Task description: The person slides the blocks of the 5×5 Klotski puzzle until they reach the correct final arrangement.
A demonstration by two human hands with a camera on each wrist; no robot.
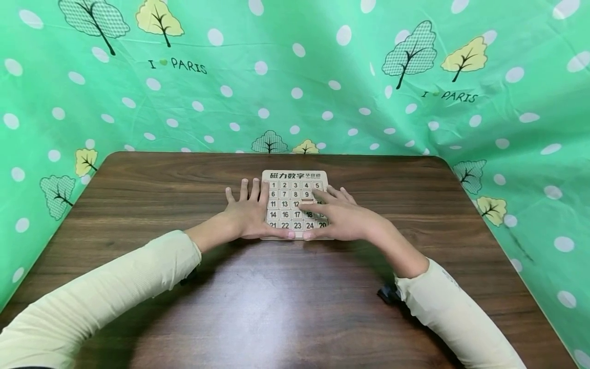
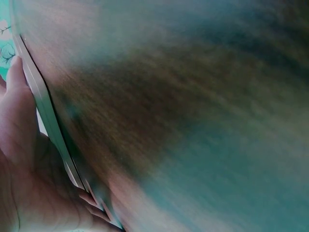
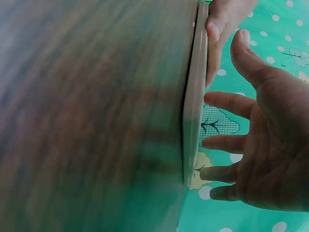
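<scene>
A cream number sliding puzzle lies flat on the table, its numbered tiles in rows under printed Chinese characters. Beside its left edge my left hand spreads its straight fingers, the thumb laid along the near edge. My right hand covers the puzzle's right side, with the index fingertip close to tile 12 and a brown slot under tile 9; its thumb lies at the near edge. Several tiles on the right are partly hidden. In the right wrist view, the right hand's spread fingers reach toward the puzzle's face.
The dark wood-grain table extends around the puzzle, with a bright glare in front. Behind and at both sides hangs a green dotted cloth with printed trees. A black strap piece shows under the right sleeve.
</scene>
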